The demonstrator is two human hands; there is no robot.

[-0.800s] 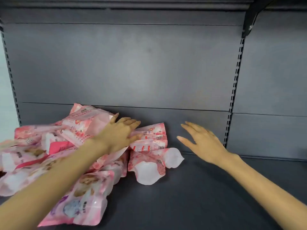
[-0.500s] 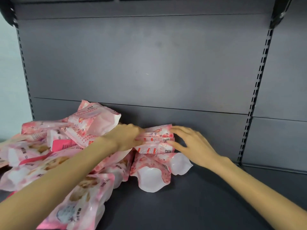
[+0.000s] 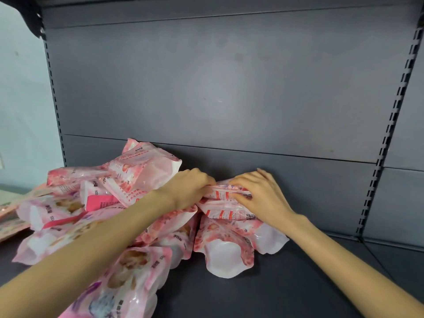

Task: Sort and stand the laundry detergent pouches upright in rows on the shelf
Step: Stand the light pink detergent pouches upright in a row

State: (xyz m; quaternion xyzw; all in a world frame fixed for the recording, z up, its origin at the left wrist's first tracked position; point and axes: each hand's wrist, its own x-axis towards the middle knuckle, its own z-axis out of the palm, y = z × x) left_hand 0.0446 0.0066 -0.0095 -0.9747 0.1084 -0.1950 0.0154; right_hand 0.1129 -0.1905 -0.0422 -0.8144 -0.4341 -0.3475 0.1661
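Mid-shelf, left hand and right hand pinch pouch.

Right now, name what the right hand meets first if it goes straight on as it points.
The right hand grips the top pouch and points left; going on, it would likely meet the left hand on the same pouch first; depth unclear.
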